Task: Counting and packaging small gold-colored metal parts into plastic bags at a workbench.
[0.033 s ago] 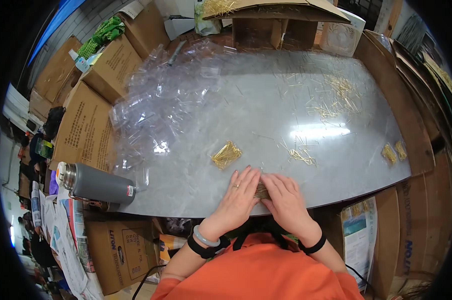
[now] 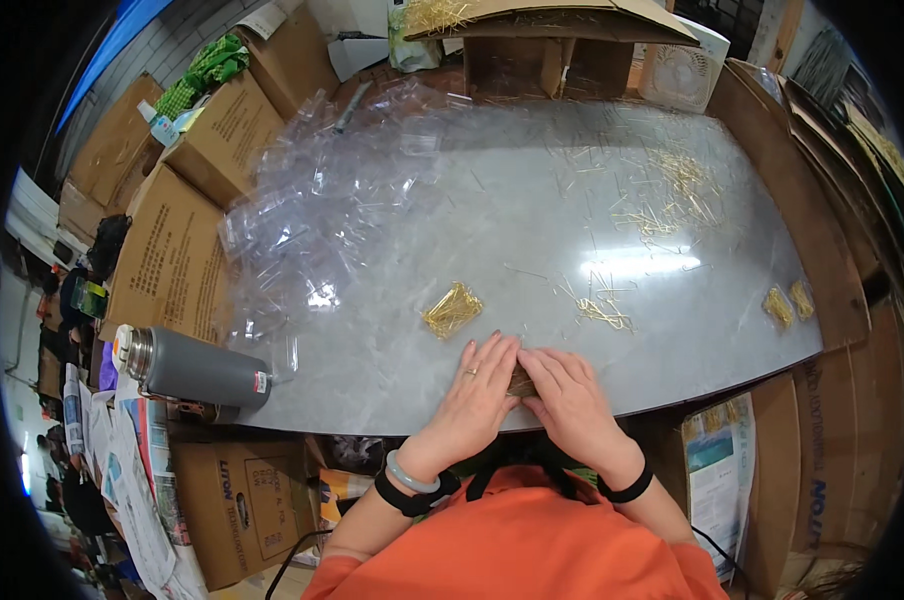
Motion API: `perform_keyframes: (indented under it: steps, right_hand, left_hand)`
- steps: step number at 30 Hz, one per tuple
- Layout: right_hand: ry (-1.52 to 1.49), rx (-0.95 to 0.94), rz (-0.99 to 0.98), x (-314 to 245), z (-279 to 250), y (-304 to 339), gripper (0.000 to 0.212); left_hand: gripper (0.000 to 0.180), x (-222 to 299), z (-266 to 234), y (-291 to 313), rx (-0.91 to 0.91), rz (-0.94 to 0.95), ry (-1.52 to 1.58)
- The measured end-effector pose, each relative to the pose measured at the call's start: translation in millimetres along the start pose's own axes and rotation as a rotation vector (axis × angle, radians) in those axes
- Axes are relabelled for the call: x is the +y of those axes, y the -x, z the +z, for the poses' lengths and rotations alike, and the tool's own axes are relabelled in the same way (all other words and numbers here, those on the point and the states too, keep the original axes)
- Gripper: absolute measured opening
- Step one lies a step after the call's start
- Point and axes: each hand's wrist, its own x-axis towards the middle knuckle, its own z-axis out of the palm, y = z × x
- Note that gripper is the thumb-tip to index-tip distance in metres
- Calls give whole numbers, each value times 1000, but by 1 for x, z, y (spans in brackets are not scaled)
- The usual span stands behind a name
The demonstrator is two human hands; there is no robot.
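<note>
At the table's near edge, my left hand (image 2: 471, 393) and my right hand (image 2: 572, 402) press in from either side on a bundle of thin wire pins (image 2: 519, 383), mostly covered by the fingers. The fingertips of both hands nearly meet at the far side of it. Just beyond my left hand lies a small clear box (image 2: 453, 310) filled with gold pins. A loose cluster of gold wire pins (image 2: 604, 312), some with bent ends, is scattered beyond my right hand.
Many clear plastic boxes (image 2: 322, 190) are heaped at the left. A grey flask (image 2: 200, 368) lies on its side at the left edge. More gold pins (image 2: 677, 190) spread at the far right. Two filled boxes (image 2: 778, 307) sit by the right edge. Cardboard (image 2: 802, 190) borders the table.
The fingers of my hands have shifted slightly, and a little more of the pin bundle shows between them. Everything else is as before.
</note>
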Motion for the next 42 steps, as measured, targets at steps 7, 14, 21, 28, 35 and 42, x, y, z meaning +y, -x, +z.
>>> perform_keyframes:
  steps: [7, 14, 21, 28, 35, 42]
  right_hand:
    - [-11, 89, 78, 7, -22, 15, 58]
    - [27, 240, 165, 5, 6, 18, 47]
    - [66, 156, 153, 2, -12, 20, 60]
    - [80, 19, 74, 7, -19, 6, 74]
    - [102, -36, 45, 15, -9, 1, 60]
    - [37, 90, 16, 7, -4, 4, 55]
  left_hand:
    - [74, 6, 3, 2, 86, -89, -68]
    - [62, 15, 17, -8, 77, 6, 0]
    - [49, 11, 16, -5, 123, 66, 70]
    - [55, 7, 20, -2, 180, -50, 284]
    - [68, 6, -15, 14, 150, -74, -23]
    - [54, 13, -13, 10, 67, -212, 73]
